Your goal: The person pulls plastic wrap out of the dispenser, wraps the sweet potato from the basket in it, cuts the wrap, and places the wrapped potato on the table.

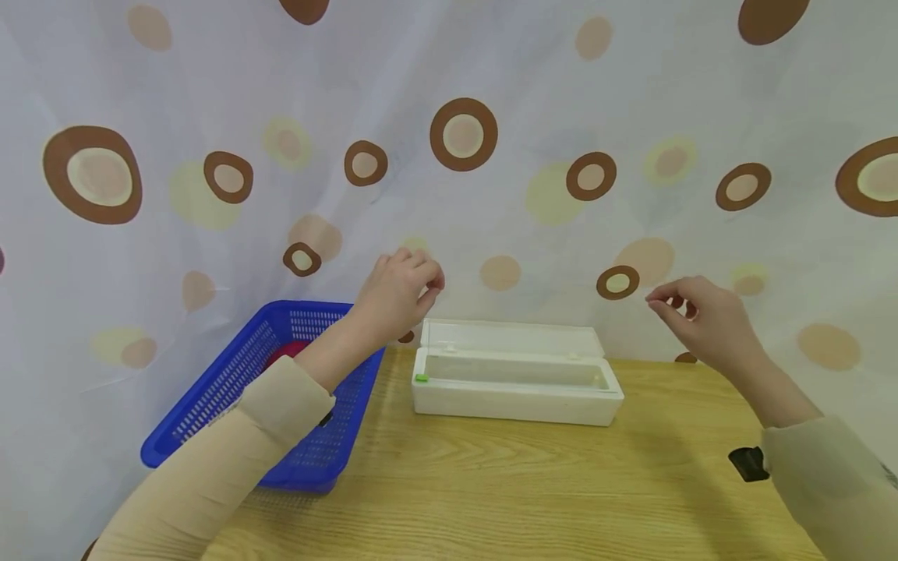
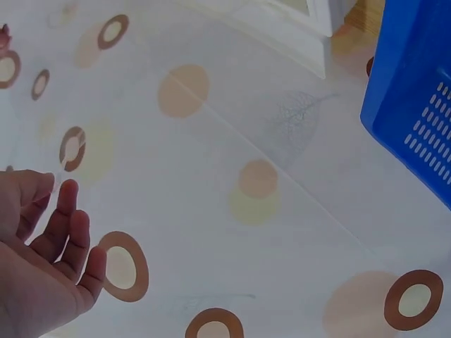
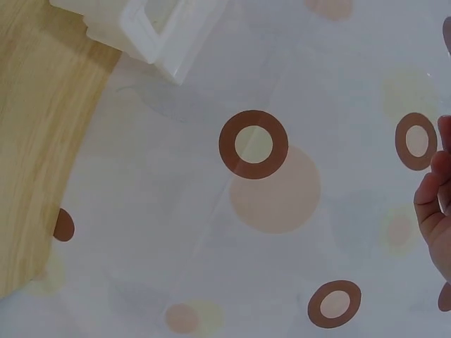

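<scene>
My left hand [image 1: 400, 288] is raised above the blue basket's right rim and the left end of the white box. Its thumb and index finger [image 2: 68, 193] meet at a thin, clear strip [image 2: 68, 158], faint against the patterned sheet. Higher than the box and off to its right is my right hand [image 1: 708, 319], with thumb and index fingertips together; I cannot tell whether something thin lies between them. Below and between the hands, the long white box [image 1: 515, 403] stands on the table with its lid [image 1: 512, 336] tipped back.
The blue perforated basket [image 1: 337, 436] stands at the left, partly behind my left sleeve, with something red [image 1: 288, 352] inside. A small green piece [image 1: 422, 378] is on the box's front left corner. Behind the wooden table [image 1: 519, 483] hangs a patterned white sheet [image 1: 505, 210].
</scene>
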Demonstrator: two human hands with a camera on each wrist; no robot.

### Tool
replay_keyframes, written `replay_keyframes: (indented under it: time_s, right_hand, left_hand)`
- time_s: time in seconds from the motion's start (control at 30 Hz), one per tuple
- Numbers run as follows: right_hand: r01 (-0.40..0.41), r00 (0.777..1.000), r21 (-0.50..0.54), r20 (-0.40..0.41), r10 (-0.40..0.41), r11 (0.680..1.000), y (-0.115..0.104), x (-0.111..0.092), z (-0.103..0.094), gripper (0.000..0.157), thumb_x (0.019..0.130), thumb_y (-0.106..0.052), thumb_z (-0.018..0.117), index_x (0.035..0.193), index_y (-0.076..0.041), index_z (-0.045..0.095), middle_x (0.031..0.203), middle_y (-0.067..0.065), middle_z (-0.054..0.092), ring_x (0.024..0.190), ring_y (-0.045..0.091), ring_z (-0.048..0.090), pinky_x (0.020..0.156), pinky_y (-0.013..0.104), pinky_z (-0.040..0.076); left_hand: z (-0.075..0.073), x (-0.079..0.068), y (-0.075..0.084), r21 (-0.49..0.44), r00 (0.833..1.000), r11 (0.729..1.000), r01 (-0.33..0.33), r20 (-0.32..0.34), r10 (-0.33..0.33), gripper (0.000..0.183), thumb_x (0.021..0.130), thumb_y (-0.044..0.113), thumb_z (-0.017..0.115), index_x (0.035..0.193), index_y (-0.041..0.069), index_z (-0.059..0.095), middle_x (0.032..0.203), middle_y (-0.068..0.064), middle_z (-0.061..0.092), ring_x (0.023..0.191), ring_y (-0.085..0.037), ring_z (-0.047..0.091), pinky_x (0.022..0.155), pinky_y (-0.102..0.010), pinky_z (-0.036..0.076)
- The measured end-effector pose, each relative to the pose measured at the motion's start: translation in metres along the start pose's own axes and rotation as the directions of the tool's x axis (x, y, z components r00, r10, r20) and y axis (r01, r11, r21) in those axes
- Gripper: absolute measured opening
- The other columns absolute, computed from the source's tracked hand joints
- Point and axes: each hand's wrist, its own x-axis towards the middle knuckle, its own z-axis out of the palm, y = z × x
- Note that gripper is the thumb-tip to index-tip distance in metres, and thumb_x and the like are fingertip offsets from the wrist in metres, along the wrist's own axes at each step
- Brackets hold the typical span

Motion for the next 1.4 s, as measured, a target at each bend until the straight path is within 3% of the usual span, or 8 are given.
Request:
replay_keyframes:
  time_s: [0.2,0.4,0.67,0.9,1.1,1.27,1.4]
  right_hand:
    - [-0.007,0.999,0.047,-0.049,0.009,0.999,-0.004,-0.013,0.001,0.012,0.081,0.000,0.069,0.090,-0.008,0.066,0.076,-0.003,0.055,0.067,-0.001,0.038,0.058,0.015,0.032]
    - [-0.001,0.997,0.099,-0.075,0.008,0.995,-0.010,-0.030,0.003,0.014,0.082,0.004,0.067,0.092,-0.006,0.064,0.076,-0.005,0.053,0.068,-0.006,0.038,0.052,0.014,0.033]
    - [0.081,0.990,0.098,-0.122,-0.069,0.992,-0.014,-0.050,0.001,0.027,0.074,0.012,0.071,0.093,-0.005,0.064,0.079,-0.009,0.056,0.069,-0.007,0.039,0.051,0.012,0.030]
    - [0.140,0.981,0.139,-0.152,-0.118,0.980,-0.014,-0.067,-0.001,0.004,0.089,-0.007,0.064,0.090,-0.005,0.066,0.081,-0.003,0.060,0.073,-0.008,0.042,0.049,0.009,0.030]
    - [0.199,0.971,0.177,-0.168,-0.170,0.964,-0.018,-0.080,-0.005,0.036,0.092,-0.037,0.055,0.091,-0.004,0.069,0.082,-0.004,0.063,0.074,-0.008,0.046,0.060,0.007,0.034]
    - [0.213,0.968,0.209,-0.174,-0.178,0.954,-0.023,-0.089,-0.006,0.041,0.091,-0.041,0.055,0.089,-0.004,0.071,0.083,0.000,0.067,0.076,-0.007,0.050,0.060,0.006,0.035]
    - [0.234,0.968,0.258,-0.155,-0.199,0.937,-0.026,-0.096,-0.007,0.035,0.091,-0.038,0.057,0.087,-0.006,0.070,0.083,-0.002,0.066,0.077,-0.005,0.051,0.061,0.007,0.036]
  left_hand:
    - [0.004,-0.010,0.008,0.078,0.994,0.994,-0.073,-0.079,0.079,0.006,0.088,0.007,0.063,0.087,0.013,0.061,0.080,-0.001,0.068,0.074,-0.022,0.055,0.062,-0.036,0.043]
    - [0.004,-0.023,0.015,0.025,0.986,0.995,-0.093,-0.138,0.095,0.008,0.087,0.005,0.064,0.086,0.013,0.063,0.080,0.000,0.068,0.073,-0.020,0.054,0.061,-0.033,0.041]
    - [0.001,-0.045,0.024,-0.053,0.982,0.994,-0.098,-0.166,0.088,0.009,0.085,0.005,0.067,0.086,0.013,0.064,0.081,0.001,0.068,0.075,-0.019,0.053,0.064,-0.032,0.039]
    - [0.003,-0.067,0.033,-0.121,0.973,0.984,-0.131,-0.207,0.104,0.006,0.085,0.007,0.067,0.088,0.012,0.064,0.080,0.002,0.065,0.076,-0.018,0.053,0.064,-0.032,0.041]
    - [0.005,-0.087,0.042,-0.120,0.961,0.979,-0.164,-0.245,0.131,0.010,0.082,0.008,0.070,0.090,0.012,0.066,0.078,0.003,0.064,0.077,-0.016,0.054,0.061,-0.030,0.040]
    - [0.010,-0.101,0.048,-0.114,0.952,0.977,-0.183,-0.270,0.147,0.010,0.079,0.007,0.072,0.086,0.011,0.067,0.076,0.003,0.063,0.076,-0.015,0.053,0.060,-0.029,0.041]
    - [0.012,-0.112,0.053,-0.132,0.961,0.978,-0.164,-0.243,0.128,0.004,0.082,0.010,0.070,0.083,0.011,0.066,0.075,0.003,0.062,0.077,-0.014,0.052,0.063,-0.029,0.042]
